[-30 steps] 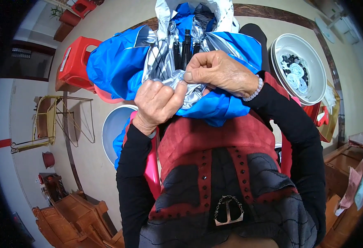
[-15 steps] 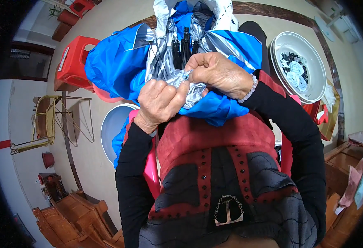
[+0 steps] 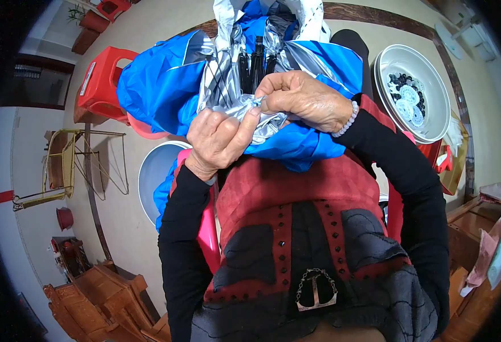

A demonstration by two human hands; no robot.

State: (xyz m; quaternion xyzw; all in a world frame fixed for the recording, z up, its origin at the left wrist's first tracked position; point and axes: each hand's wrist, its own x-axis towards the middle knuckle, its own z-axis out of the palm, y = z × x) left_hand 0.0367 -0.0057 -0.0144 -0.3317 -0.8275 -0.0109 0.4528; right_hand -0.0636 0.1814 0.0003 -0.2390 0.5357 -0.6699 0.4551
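Across my lap lies blue umbrella cloth [image 3: 159,85] with a silver lining, bunched up around several black umbrella ribs and a shaft [image 3: 257,65]. My left hand [image 3: 220,137] is closed at the near edge of the gathered silver lining [image 3: 242,108], thumb and forefinger pinching it. Close beside it, my right hand [image 3: 307,102] pinches the same gathered bit between thumb and forefinger. The fingertips of both hands almost meet. Whether a needle, thread or small part sits between them is too small to make out.
At right stands a stack of white basins [image 3: 382,94] holding small black parts and pale round discs [image 3: 407,102]. A red plastic stool [image 3: 105,85] is at left, with a pale bucket [image 3: 150,171] below it. Wooden furniture [image 3: 105,302] fills the lower left.
My left hand has shifted slightly left, its forefinger a little straighter. My right hand stays pinched at nearly the same spot on the cloth.
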